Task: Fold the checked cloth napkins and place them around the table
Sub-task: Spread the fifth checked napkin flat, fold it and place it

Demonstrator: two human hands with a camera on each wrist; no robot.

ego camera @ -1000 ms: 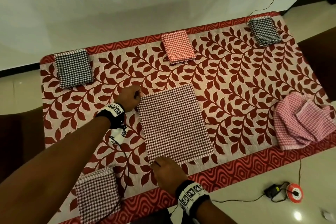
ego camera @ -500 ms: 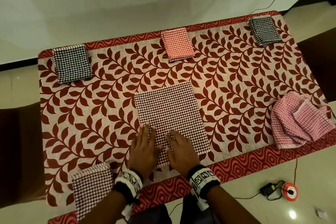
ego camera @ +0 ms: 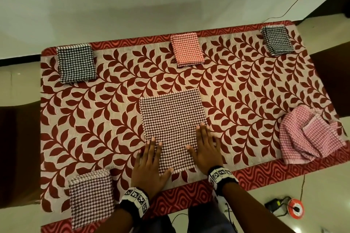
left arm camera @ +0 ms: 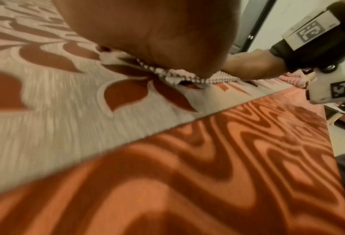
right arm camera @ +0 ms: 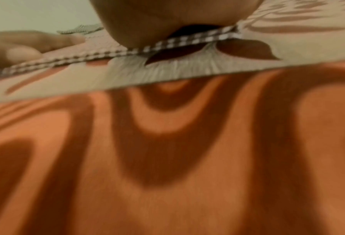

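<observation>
Head view looks steeply down over whole table point(ego camera: 246, 181); wrist views skim tabletop close, sharing near border.

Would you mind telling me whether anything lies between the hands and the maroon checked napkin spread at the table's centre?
Nothing visible does. The left hand and right hand already rest flat, fingers straight, on the near corners of the maroon checked napkin.

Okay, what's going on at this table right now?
A person is flattening a maroon checked napkin mid-table, left hand and right hand pressed flat on its near corners. Four folded napkins already sit around the tablecloth edges; a crumpled pink checked pile waits at the right.
</observation>
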